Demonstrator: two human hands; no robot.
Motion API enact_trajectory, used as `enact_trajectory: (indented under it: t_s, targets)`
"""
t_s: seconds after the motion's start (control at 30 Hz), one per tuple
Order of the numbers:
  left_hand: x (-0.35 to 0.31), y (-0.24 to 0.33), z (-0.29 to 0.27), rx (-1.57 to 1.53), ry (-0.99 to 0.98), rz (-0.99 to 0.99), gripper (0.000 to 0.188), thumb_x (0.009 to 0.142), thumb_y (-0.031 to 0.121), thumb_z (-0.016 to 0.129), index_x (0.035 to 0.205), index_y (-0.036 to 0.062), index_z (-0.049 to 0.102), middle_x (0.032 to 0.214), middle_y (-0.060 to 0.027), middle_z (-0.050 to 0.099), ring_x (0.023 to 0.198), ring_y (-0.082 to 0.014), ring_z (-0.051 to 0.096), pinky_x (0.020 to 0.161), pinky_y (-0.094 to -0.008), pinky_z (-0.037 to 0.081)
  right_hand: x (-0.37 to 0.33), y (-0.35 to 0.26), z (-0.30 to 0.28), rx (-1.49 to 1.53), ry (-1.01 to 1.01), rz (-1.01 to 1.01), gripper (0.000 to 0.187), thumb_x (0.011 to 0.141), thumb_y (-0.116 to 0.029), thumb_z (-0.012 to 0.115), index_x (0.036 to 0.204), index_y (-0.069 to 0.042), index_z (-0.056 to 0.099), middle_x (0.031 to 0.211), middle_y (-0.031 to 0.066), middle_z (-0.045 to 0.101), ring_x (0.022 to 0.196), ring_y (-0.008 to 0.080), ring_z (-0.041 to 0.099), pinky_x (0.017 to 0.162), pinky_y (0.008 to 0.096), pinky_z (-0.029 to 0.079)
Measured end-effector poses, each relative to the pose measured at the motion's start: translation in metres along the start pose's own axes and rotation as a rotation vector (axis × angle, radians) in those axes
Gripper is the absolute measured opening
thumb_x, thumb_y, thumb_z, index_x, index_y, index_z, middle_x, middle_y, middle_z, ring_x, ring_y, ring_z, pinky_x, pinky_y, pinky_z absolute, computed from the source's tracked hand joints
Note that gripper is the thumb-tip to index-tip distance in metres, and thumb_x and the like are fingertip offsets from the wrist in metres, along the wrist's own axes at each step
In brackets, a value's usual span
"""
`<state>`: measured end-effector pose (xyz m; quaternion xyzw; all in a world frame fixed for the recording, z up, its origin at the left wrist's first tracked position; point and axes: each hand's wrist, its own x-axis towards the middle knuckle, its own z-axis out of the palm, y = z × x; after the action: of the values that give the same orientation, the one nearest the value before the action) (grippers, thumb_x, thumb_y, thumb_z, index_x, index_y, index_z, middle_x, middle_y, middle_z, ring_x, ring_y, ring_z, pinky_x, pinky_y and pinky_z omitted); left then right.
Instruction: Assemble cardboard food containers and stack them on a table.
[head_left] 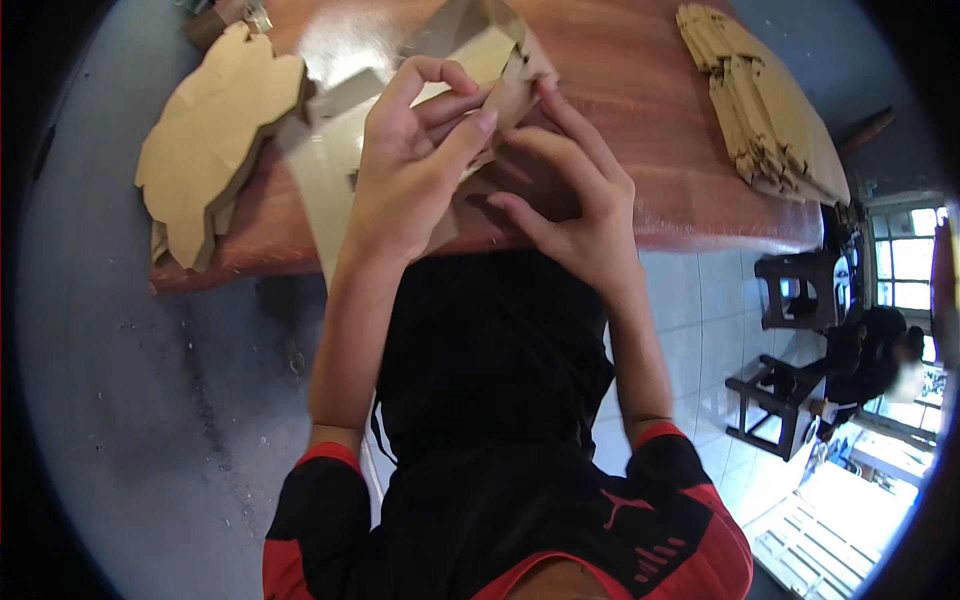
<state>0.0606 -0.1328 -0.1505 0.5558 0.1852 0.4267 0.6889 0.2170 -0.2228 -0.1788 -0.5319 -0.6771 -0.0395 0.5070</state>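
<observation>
I see the left hand (405, 170) pinching a card piece (514, 92) at upper centre, the right hand (590, 205) spread, touching its edge, seemingly steadying it; a tan pile (220, 130) sits upper left, another stack (775, 120) upper right

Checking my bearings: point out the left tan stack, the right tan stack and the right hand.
Left tan stack (215, 135): head view, broad top face.
Right tan stack (783, 120): head view, smooth outer face.
Right hand (597, 214): head view, thumb side of hand.

Looking down from the head, wide fisheye, close over hands (402, 172) and the near edge of the surface (670, 150).
</observation>
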Motion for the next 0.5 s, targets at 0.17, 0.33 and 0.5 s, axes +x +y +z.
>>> enact_trajectory:
  t_s: [0.17,0.33,0.5]
  targets:
    - [0.077,0.011,-0.007,-0.151,-0.136,0.084,0.021,0.099,0.006,0.065,0.118,0.0010,0.057,0.108,-0.0096,0.070,0.096,-0.0120,0.067,0.081,-0.0269,0.058,0.070,0.034,-0.001,-0.012,0.179,-0.144,0.032,0.073,-0.014,0.087,0.103,-0.011,0.076,0.141,0.0209,0.056,0.120,0.0385,0.060,0.101,0.0456,0.047]
    - [0.147,-0.012,-0.021,0.311,0.044,0.112,0.019,0.103,0.012,0.062,0.112,-0.0038,0.068,0.099,-0.0067,0.071,0.087,-0.0102,0.067,0.079,-0.0291,0.058,0.125,0.091,0.025,-0.023,0.121,-0.093,0.018,0.079,-0.003,0.080,0.095,-0.006,0.074,0.140,0.0211,0.048,0.125,0.0395,0.053,0.104,0.0467,0.045]
    - [0.137,-0.028,-0.038,0.842,0.031,0.704,0.017,0.092,0.002,0.061,0.106,0.0033,0.070,0.101,-0.0081,0.072,0.090,-0.0211,0.070,0.083,-0.0332,0.052,0.111,0.128,0.051,0.037,0.120,-0.085,0.021,0.081,-0.003,0.080,0.100,-0.005,0.070,0.114,0.0131,0.043,0.105,0.0281,0.054,0.093,0.0355,0.047]
